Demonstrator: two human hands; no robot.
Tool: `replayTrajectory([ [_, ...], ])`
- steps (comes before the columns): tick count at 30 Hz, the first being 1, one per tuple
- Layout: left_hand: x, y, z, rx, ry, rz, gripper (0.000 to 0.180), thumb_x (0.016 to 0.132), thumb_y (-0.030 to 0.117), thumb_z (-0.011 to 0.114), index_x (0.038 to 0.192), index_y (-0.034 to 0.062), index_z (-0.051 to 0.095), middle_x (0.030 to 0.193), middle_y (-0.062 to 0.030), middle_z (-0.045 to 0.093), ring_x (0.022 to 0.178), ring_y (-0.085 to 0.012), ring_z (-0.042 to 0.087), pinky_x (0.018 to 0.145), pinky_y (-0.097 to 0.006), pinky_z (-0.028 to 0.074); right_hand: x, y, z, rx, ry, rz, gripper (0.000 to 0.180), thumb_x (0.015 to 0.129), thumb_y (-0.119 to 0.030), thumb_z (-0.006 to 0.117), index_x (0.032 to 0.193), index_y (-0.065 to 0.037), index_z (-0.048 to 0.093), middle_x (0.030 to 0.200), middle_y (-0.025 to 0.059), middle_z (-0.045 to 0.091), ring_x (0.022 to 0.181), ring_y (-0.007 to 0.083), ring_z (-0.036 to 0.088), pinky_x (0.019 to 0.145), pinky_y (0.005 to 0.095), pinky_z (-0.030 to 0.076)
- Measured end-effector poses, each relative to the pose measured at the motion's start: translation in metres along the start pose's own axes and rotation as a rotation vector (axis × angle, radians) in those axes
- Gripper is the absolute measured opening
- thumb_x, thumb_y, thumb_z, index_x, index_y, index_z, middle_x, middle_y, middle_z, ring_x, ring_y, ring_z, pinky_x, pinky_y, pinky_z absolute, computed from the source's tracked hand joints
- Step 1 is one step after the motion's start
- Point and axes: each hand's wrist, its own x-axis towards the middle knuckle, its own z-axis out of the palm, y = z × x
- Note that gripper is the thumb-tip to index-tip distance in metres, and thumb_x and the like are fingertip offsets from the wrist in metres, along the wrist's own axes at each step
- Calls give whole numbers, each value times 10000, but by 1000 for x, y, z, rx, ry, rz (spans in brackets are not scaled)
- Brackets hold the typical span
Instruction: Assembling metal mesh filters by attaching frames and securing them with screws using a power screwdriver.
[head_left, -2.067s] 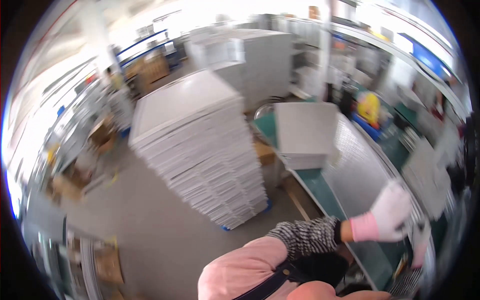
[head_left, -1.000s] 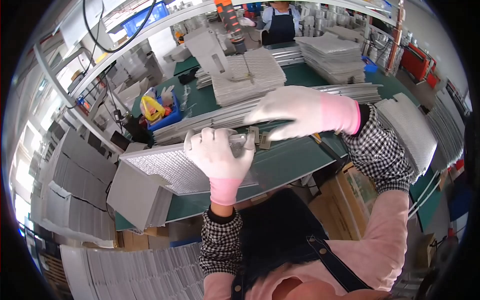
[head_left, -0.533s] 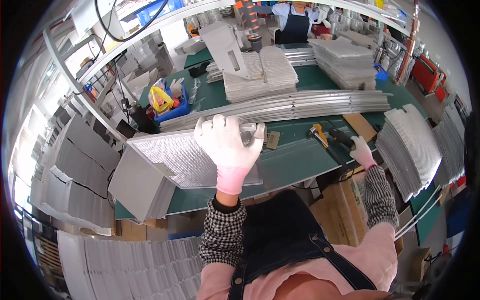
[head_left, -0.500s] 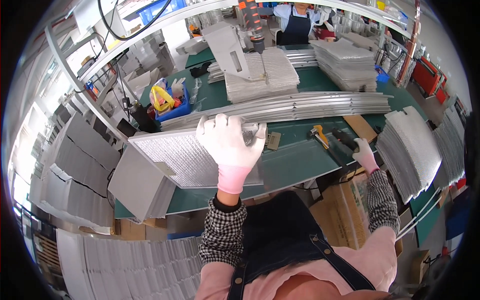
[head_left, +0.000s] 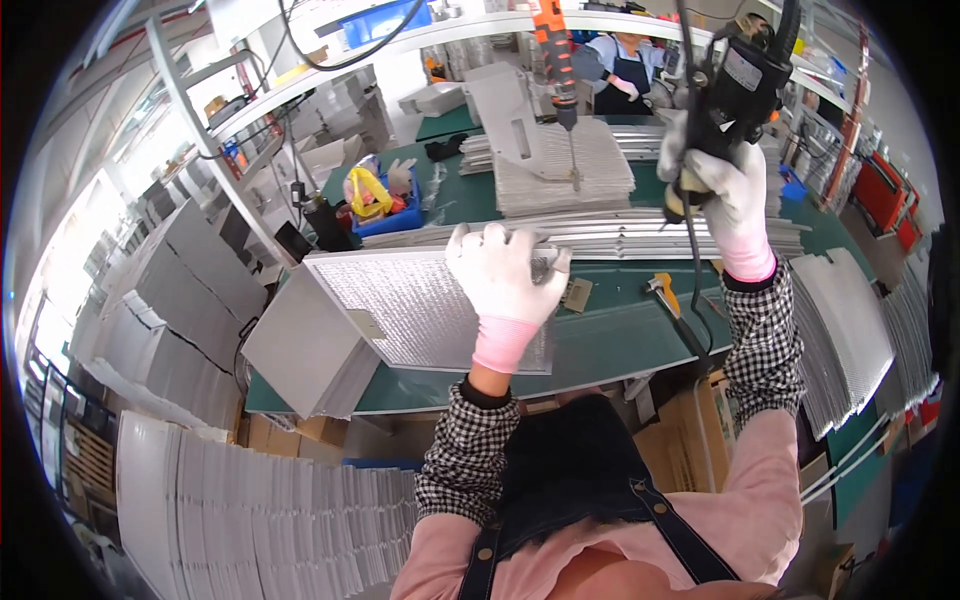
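My gloved left hand (head_left: 505, 280) is closed over the top edge of a framed silver panel (head_left: 410, 305) with a dimpled, mesh-like face. The panel stands tilted on the green table, and a small tan patch sits near its lower left edge. Raised at the right, my gloved right hand (head_left: 730, 195) grips a black corded power tool (head_left: 742, 95); its exact kind I cannot make out. The tool's cable hangs down in front of the table. Below it lies a hammer (head_left: 672, 300) with a yellow and black body, beside a small beige piece (head_left: 577, 295).
Long metal profiles (head_left: 600, 238) lie across the table behind the panel. An orange and black power screwdriver (head_left: 556, 60) hangs above stacked mesh sheets (head_left: 575, 190). A blue bin (head_left: 395, 218) stands at the left. More sheets (head_left: 850, 330) are stacked at the right. A co-worker (head_left: 628, 75) is across the table.
My right hand has lifted the black power tool off the table, up and to the far right. The left hand still holds the panel's top edge. The whole view has shifted slightly.
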Motion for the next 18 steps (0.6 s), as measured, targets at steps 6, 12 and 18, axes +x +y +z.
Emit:
replayTrajectory([
  [6,1,8,-1,-32,-17,-8,306,736,338,771,1039,314,744,779,-47,509,834,-254,549,1051,-513,342,29,-1,63,347,-56,-94,291,1036,-187,469,1092,62,609,704,68,602,596,127,596,575,256,496],
  [12,2,1,-2,-96,-17,-35,251,728,333,778,976,298,774,771,-37,471,843,-245,526,1065,-507,328,26,2,87,331,-5,-93,340,1028,-296,421,1172,-15,549,656,39,453,512,160,464,494,289,371],
  [18,4,3,-1,-95,-13,-28,196,730,333,781,916,273,771,757,-39,479,815,-240,536,1055,-504,329,24,4,88,380,-27,-78,169,985,-108,504,1069,14,586,654,70,580,510,151,567,476,274,476],
])
